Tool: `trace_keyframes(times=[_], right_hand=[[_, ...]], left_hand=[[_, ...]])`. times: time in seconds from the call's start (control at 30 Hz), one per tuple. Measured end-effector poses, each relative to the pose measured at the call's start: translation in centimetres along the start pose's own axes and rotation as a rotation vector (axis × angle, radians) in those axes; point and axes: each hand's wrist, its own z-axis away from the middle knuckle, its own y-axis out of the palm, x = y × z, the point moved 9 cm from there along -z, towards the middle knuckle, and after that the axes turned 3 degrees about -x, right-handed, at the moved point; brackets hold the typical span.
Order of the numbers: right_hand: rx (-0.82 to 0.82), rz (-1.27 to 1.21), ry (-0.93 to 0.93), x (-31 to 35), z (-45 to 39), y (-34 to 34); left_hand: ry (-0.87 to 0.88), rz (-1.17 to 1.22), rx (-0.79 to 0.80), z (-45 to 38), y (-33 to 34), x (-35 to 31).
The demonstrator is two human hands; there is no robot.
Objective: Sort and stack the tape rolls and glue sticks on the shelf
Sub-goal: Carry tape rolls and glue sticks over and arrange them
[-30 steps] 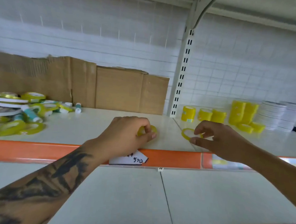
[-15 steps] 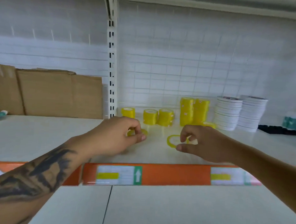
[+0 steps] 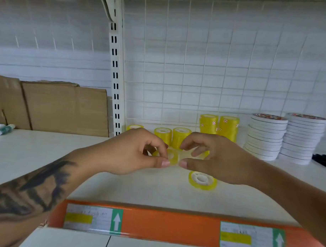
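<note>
Right hand (image 3: 218, 158) has let go of its yellow roll: a thin yellow tape roll (image 3: 202, 180) now lies flat on the white shelf (image 3: 147, 189), at about 5 o'clock from where the two thumbs nearly meet, just under the right palm. Half a second ago that hand pinched a roll up on edge; now its fingers are loosely curled and apart, holding nothing I can see. A sliver of yellow shows behind its fingers at about 3 o'clock; cannot tell what it belongs to

Left hand (image 3: 137, 154) pinches a second thin yellow roll (image 3: 173, 157) between thumb and fingertips, roll tilted, close above the shelf; cannot tell if its lower edge touches

Both hands have drawn together near mid-shelf; earlier they were clearly apart. The view has also swung right and closer since a second ago: the loose heap of rolls and sticks is out of sight, only a few glue sticks (image 3: 3, 129) show at 9 o'clock beside the cardboard (image 3: 64, 108)

Sorted stock stands at the back: short yellow stacks (image 3: 172, 135) at 12 o'clock, taller yellow stacks (image 3: 219, 127) at 1 o'clock, white tape stacks (image 3: 285, 137) at 2 o'clock

Judgement: one roll is delivered to the sorted side but not stacked; the held one likely goes on top of it or onto a back stack. Plenty of sorting still to do
</note>
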Motion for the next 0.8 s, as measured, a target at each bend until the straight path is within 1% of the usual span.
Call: trace_keyframes(times=[0.13, 0.27, 0.33, 0.4, 0.47, 0.53, 0.6, 0.63, 0.73, 0.8], right_hand=[[-0.018, -0.066, -0.031, 1.1, -0.9, 0.5], [-0.067, -0.150, 0.017, 0.8, -1.0, -0.9], [-0.113, -0.142, 0.022, 0.7, -0.8, -2.1], [-0.210, -0.128, 0.055, -0.3, -0.4, -4.2], [-0.347, -0.124, 0.137, -2.8, 0.5, -6.9], [-0.479, -0.031, 0.238, -5.8, 1.5, -9.4], [-0.560, 0.070, 0.328, -8.8, 2.5, -10.9], [-0.574, 0.108, 0.367, -10.0, 2.8, -11.1], [-0.536, 0.220, 0.457, -12.8, 3.1, -10.6], [-0.490, 0.293, 0.476, -13.6, 3.1, -10.1]], left_hand=[[0.068, 0.048, 0.038, -0.6, -0.3, 0.2], [0.092, 0.174, 0.003, -2.1, -0.6, -0.2], [0.103, 0.205, -0.020, -3.2, -0.3, -1.0], [0.094, 0.198, -0.094, -4.2, -0.2, -1.4], [0.064, 0.157, -0.169, -5.0, 0.0, -1.4], [0.047, 0.084, -0.190, -5.3, 1.1, -1.2], [0.038, 0.020, -0.123, -5.2, 3.3, -0.8], [0.040, 0.007, -0.074, -5.0, 4.5, -0.7], [0.064, -0.036, 0.080, -4.0, 7.7, -1.0], [0.102, -0.090, 0.144, -3.5, 9.2, -1.7]])
